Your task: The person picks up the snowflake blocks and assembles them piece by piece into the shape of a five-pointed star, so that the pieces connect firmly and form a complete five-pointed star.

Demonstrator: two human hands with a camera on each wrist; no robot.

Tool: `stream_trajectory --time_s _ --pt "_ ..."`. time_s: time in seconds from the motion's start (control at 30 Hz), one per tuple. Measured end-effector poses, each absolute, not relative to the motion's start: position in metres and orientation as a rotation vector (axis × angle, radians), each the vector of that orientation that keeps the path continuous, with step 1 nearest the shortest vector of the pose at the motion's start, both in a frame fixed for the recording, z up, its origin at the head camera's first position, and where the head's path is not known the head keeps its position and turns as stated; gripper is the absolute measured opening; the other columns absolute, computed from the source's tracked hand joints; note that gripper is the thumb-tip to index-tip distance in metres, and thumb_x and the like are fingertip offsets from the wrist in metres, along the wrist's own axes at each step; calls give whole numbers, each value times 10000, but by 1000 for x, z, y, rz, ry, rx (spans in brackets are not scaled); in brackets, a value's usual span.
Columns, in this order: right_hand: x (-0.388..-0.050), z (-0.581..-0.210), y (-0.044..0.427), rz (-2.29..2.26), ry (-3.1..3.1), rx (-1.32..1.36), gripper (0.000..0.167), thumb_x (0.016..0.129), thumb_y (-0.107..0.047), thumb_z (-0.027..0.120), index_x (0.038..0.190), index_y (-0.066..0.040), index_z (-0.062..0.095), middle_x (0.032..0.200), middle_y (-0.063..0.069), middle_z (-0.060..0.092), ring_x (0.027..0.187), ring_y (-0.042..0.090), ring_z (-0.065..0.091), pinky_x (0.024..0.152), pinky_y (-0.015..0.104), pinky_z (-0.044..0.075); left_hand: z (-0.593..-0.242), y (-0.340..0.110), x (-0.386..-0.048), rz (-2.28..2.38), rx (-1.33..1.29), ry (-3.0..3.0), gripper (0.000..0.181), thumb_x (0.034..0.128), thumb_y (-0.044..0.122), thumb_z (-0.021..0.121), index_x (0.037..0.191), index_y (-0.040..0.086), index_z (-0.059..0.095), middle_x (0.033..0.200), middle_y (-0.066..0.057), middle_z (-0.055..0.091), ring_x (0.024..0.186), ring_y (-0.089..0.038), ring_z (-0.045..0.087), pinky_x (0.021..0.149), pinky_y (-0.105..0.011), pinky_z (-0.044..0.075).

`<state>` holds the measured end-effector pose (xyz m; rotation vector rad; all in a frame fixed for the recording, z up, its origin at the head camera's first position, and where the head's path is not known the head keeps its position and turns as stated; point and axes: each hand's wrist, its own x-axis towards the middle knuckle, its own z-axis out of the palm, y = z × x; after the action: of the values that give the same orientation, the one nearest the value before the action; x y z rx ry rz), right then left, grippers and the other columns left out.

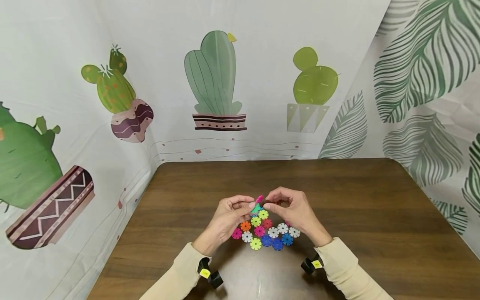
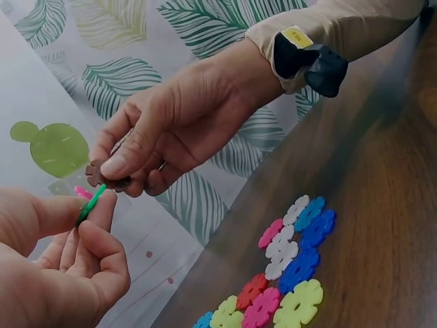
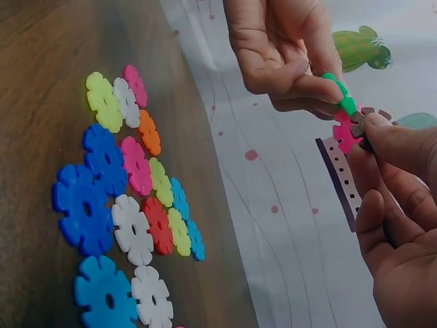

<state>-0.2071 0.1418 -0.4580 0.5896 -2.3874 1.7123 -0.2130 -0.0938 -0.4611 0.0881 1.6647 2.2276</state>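
Above the table, my left hand [image 1: 229,217] pinches a green notched plastic disc [image 3: 341,94] between thumb and fingers. A pink notched disc [image 3: 345,133] stands at an angle beside the green one and seems joined to it. Facing it, my right hand [image 1: 296,209] pinches a brown notched disc [image 2: 113,182] between thumb and forefinger. In the right wrist view the brown disc meets the edges of the pink and green ones; whether their slots interlock cannot be told. Fingers cover part of all three discs.
Below the hands, several loose flower-shaped discs lie flat on the brown wooden table [image 1: 180,208]: yellow [image 1: 256,243], blue [image 1: 277,244], white [image 1: 294,232], orange [image 1: 245,226], red [image 1: 267,223] and pink. A cactus-printed cloth [image 1: 266,75] hangs behind the table.
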Motion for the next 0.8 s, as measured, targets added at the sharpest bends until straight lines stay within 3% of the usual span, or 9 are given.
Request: stream_trajectory --time_s 0.5,0.8 --pt "-205 -461 134 1705 -2248 666 138 863 -49 890 868 -148 794 933 63 823 854 68 754 725 233 624 -458 -89 -205 2276 120 1696 151 990 15 741 1139 -7 753 828 48 732 713 -78 685 692 -206 597" --pt "-206 -466 133 1815 -2175 714 169 828 57 877 846 -88 793 914 143 813 859 71 774 751 287 666 -456 -88 -203 2258 216 1774 331 979 -31 733 1242 -206 636 830 50 750 710 -66 678 701 -200 601"
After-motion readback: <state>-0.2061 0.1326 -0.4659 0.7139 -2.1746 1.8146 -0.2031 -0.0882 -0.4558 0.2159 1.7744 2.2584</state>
